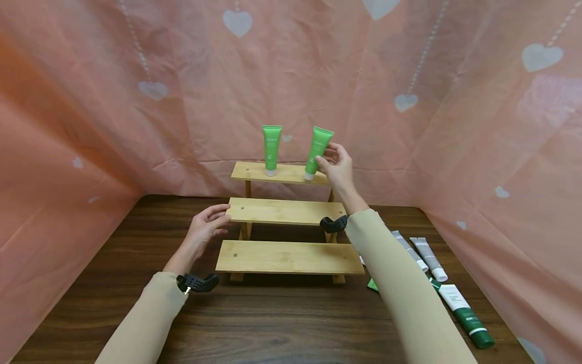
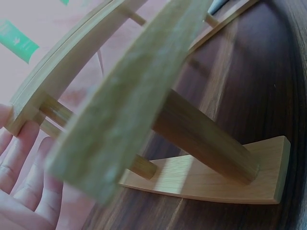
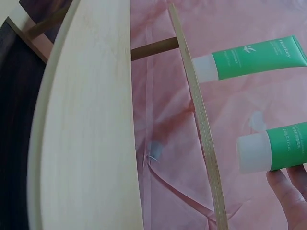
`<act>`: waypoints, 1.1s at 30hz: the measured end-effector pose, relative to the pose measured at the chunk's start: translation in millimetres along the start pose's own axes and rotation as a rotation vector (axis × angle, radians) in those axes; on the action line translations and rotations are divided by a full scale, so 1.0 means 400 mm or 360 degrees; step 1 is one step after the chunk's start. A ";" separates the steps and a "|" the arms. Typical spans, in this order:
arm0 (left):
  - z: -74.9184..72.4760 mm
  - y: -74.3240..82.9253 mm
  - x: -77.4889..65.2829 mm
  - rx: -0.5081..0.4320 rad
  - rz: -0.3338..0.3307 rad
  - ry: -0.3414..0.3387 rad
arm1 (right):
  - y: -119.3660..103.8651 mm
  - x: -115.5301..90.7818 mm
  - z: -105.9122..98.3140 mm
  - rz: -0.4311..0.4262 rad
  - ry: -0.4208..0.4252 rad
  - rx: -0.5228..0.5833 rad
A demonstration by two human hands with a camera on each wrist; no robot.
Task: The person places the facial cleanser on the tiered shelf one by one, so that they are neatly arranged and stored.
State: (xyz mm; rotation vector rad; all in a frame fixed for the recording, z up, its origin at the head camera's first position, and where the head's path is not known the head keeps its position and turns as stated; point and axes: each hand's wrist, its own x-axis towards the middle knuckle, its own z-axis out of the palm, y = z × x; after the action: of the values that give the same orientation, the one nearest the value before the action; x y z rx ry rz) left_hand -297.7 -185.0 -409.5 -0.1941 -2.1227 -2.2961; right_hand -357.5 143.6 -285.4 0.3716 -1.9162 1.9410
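Note:
My right hand (image 1: 338, 167) pinches a green squeeze tube (image 1: 318, 145) with a white cap, its top tilted to the right. In the right wrist view this tube's cap (image 3: 254, 152) stands apart from the top shelf's edge. Another green tube (image 1: 272, 146) stands upright, cap down, on the top shelf (image 1: 291, 173) of a three-step wooden stand. My left hand (image 1: 206, 227) holds the left end of the middle shelf (image 1: 286, 211) between thumb and fingers, as the left wrist view shows with the fingers (image 2: 19, 153) at its corner.
On the dark wooden table (image 1: 254, 323), grey tubes (image 1: 429, 258) and a white-and-green tube (image 1: 468, 316) lie to the right, partly behind my right sleeve. The bottom shelf (image 1: 291, 258) is nearest me. A pink curtain (image 1: 345, 76) with hearts surrounds the table.

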 end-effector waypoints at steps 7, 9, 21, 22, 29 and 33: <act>0.002 -0.001 0.003 -0.0006 -0.0011 0.0002 | 0.014 0.028 0.025 -0.0002 0.0015 0.0042; 0.003 -0.004 0.004 -0.0001 -0.0012 0.0007 | 0.019 0.032 0.029 0.0000 0.0006 0.0021; -0.005 -0.007 -0.008 -0.0028 0.0011 0.0020 | 0.043 0.044 0.060 0.0048 -0.0064 0.0025; -0.007 -0.007 -0.009 -0.0027 0.0009 0.0021 | 0.044 0.045 0.063 0.0041 -0.0078 0.0017; -0.018 -0.003 -0.009 -0.0026 -0.0002 0.0014 | 0.050 0.059 0.083 0.0027 -0.0102 -0.0096; -0.020 -0.005 -0.008 -0.0040 -0.0024 0.0005 | 0.055 0.065 0.091 0.0040 -0.0139 -0.0149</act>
State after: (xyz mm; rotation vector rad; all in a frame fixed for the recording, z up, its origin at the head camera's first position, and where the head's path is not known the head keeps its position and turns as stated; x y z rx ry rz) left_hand -295.2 -193.1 -412.4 -0.1754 -2.1022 -2.3303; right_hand -393.4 109.7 -292.1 0.4133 -2.0679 1.8710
